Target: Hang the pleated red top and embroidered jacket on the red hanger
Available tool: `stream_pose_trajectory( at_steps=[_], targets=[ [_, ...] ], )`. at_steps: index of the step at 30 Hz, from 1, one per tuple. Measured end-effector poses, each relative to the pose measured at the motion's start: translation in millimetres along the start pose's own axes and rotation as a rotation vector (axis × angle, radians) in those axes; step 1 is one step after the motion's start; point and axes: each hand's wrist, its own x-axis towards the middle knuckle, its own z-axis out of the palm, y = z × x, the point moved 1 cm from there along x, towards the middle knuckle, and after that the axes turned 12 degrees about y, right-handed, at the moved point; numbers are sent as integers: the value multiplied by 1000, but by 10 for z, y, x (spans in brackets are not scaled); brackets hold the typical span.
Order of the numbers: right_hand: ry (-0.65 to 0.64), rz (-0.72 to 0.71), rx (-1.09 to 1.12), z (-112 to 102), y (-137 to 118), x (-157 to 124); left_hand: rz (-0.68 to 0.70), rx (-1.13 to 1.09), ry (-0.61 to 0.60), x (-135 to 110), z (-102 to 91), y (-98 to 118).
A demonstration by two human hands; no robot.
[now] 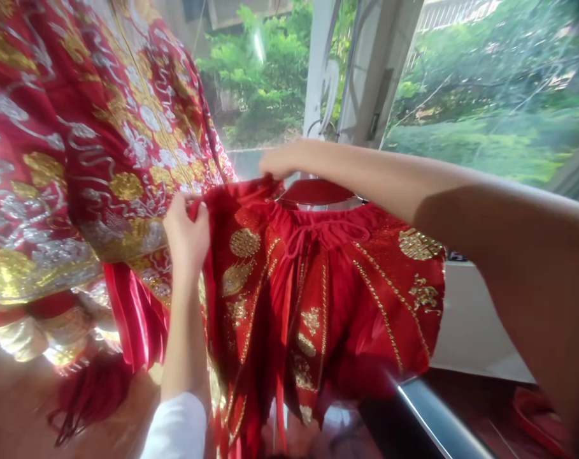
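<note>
A red skirt (pixel 327 299) with gold embroidery hangs in front of me, its gathered waistband around a red form (pixel 315 191). My left hand (pixel 186 233), on an arm in a white sleeve, is closed on the waistband's left edge. My right hand (pixel 282 159) reaches across from the right on a bare arm. Its fingers pinch the top of the waistband near the back of the form. The two hands hold the band a short way apart.
A red jacket (pixel 79 146) with heavy gold and silver embroidery hangs at the left, touching the skirt. Red tassels (pixel 86 395) dangle below it. Behind is a window (pixel 485 95) with greenery, a white frame post (pixel 318 70) and a white sill (pixel 465 325).
</note>
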Motion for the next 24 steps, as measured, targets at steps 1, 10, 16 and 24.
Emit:
stream_pose_trajectory(
  at_steps=[1, 10, 16, 24],
  targets=[
    [-89, 1, -20, -34, 25, -39, 33, -7, -13, -112, -56, 124],
    [-223, 2, 129, -192, -56, -465, 263, -217, -113, -1091, 17, 730],
    [-139, 96, 356, -92, -203, -592, 236, -242, 4, -1082, 369, 568],
    [42, 116, 297, -53, -181, -578, 148, -481, -244, -1252, 737, 826]
  ],
)
